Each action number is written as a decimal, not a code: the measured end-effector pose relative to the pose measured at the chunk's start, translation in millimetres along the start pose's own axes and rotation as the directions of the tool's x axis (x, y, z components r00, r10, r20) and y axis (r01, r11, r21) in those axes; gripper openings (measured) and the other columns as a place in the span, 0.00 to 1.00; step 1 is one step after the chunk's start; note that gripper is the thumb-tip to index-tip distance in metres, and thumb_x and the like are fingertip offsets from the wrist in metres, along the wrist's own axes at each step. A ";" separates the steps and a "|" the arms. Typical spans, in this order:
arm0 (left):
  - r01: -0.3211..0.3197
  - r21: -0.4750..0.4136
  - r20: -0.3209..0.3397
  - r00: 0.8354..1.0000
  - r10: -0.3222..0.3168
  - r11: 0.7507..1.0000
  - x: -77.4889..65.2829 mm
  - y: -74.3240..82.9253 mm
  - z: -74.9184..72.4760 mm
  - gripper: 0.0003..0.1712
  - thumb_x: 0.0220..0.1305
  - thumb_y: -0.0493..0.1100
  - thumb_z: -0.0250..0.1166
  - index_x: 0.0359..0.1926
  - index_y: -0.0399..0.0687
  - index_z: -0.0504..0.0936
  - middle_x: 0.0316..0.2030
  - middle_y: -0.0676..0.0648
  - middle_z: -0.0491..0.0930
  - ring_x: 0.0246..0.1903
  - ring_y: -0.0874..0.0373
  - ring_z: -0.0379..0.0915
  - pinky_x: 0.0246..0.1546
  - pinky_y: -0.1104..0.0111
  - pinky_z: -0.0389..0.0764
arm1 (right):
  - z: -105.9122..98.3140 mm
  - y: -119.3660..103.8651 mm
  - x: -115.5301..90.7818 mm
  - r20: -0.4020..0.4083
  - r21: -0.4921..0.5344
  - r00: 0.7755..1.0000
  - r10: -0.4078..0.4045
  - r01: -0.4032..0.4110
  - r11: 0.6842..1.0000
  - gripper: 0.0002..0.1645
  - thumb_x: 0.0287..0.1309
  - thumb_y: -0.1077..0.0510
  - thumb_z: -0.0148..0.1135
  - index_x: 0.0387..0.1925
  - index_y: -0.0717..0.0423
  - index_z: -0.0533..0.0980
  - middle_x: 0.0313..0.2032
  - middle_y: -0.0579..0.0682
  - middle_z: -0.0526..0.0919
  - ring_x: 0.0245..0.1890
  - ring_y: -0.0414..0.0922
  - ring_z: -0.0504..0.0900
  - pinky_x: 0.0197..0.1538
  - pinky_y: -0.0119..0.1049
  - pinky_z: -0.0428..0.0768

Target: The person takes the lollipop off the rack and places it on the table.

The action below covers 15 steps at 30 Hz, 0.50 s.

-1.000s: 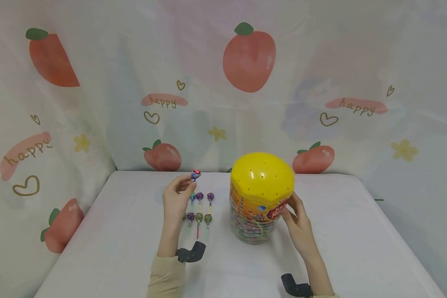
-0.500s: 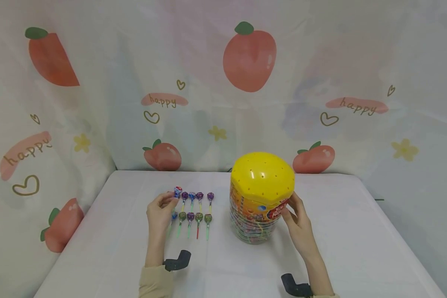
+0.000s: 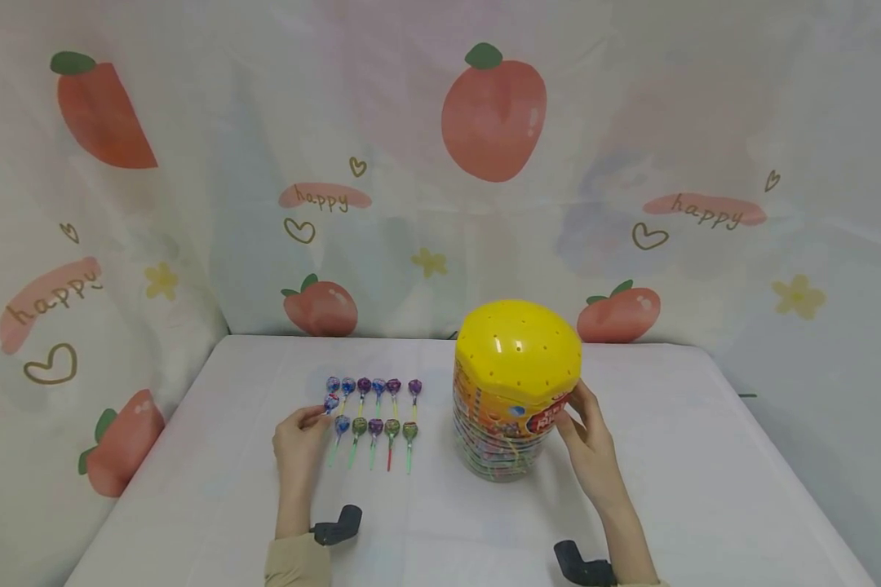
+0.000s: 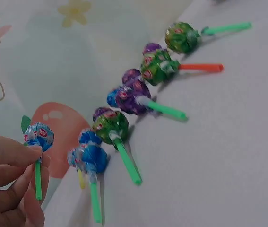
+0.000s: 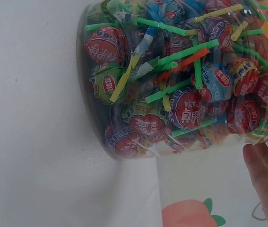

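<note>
My left hand (image 3: 297, 448) pinches a blue-wrapped lollipop (image 4: 39, 137) by the top of its green stick, candy end up, at the left end of two lollipop rows. Just right of it lies a blue lollipop (image 3: 341, 425) of the front row. The back row, with a purple lollipop (image 3: 364, 385) among several blue and purple ones, runs behind. My right hand (image 3: 591, 440) holds the right side of a big clear jar (image 5: 171, 90) packed with lollipops, thumb in front and fingers partly hidden behind. A domed yellow lid (image 3: 517, 350) tops the jar.
The white-covered table (image 3: 705, 489) extends around the rows and the jar. A patterned cloth backdrop (image 3: 396, 122) rises behind and at both sides. Dark wrist mounts (image 3: 338, 526) jut inward from both forearms.
My left hand has moved left and down toward the near side with the pinched lollipop, from behind the back row to the rows' left end. The right hand and jar have stayed put.
</note>
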State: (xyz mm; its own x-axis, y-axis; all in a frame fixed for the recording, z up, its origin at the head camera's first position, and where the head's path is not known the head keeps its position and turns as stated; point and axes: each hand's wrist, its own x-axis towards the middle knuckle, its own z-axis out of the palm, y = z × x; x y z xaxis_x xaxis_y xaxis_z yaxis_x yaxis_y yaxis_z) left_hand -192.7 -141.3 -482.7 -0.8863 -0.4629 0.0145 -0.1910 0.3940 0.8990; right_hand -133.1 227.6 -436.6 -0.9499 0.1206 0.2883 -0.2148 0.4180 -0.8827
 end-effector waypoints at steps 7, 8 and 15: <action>-0.035 0.135 -0.031 0.999 0.039 0.990 -1.0 -11.6 -0.2 0.12 0.57 0.38 0.64 0.42 0.37 0.85 0.35 0.37 0.86 0.35 0.44 0.83 0.35 0.57 0.76 | -0.2 1.6 0.0 0.001 0.008 1.000 -0.004 0.004 1.000 0.35 0.70 0.59 0.48 0.74 0.45 0.51 0.70 0.52 0.61 0.62 0.25 0.60 0.57 0.14 0.62; -0.044 0.151 -0.029 0.998 0.049 0.988 -0.8 -13.6 0.0 0.12 0.57 0.37 0.64 0.41 0.37 0.85 0.35 0.37 0.86 0.34 0.44 0.83 0.32 0.59 0.76 | -0.2 1.5 0.0 0.002 0.008 1.000 -0.004 0.004 1.000 0.35 0.70 0.59 0.48 0.74 0.46 0.51 0.70 0.52 0.61 0.62 0.25 0.60 0.57 0.14 0.62; -0.071 0.211 -0.027 0.997 0.078 0.975 -0.8 -22.2 1.6 0.11 0.56 0.34 0.62 0.40 0.34 0.84 0.32 0.36 0.86 0.29 0.45 0.82 0.24 0.66 0.72 | 0.1 0.7 0.7 0.002 0.003 1.000 0.000 0.000 1.000 0.35 0.70 0.58 0.48 0.74 0.46 0.51 0.70 0.53 0.61 0.61 0.25 0.60 0.57 0.13 0.62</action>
State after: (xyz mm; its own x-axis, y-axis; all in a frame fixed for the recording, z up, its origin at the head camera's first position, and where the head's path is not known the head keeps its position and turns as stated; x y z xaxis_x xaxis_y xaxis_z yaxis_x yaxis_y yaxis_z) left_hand -188.5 -148.4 -503.3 -0.8867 -0.4521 0.0968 -0.2124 0.5844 0.7832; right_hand -134.0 227.9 -436.9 -0.9504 0.1188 0.2876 -0.2156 0.4150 -0.8839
